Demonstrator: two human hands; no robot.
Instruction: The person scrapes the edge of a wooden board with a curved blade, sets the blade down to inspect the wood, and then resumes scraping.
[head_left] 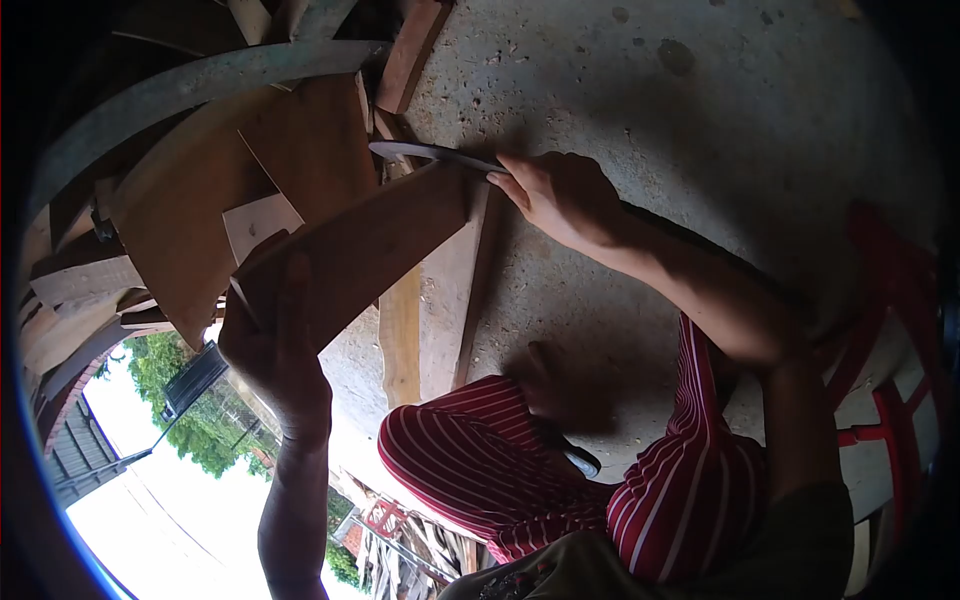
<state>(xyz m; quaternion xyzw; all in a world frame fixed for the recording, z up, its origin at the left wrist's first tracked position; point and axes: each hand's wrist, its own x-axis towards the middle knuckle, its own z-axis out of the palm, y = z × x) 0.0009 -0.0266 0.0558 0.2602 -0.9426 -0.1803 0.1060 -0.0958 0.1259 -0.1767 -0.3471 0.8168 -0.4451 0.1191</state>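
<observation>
My left hand (275, 335) is wrapped round the near end of a wooden board (375, 245), with the thumb along its face. The board slants up and away to the right. In my right hand (560, 200) is a thin, dark, flat blade-like tool (435, 152) with a rounded tip, pinched at its near end. Its handle, if any, is hidden in the fingers. The blade lies across the board's far end, right at its upper edge. Beneath that end, a paler plank (450, 290) runs down toward my knees.
Wooden panels and offcuts (300, 150) are piled on the left, below a curved grey piece (210, 80). A short wooden block (408, 55) lies at the top. The concrete floor (700, 120) carries scattered chips. A red metal frame (890, 400) stands at the right.
</observation>
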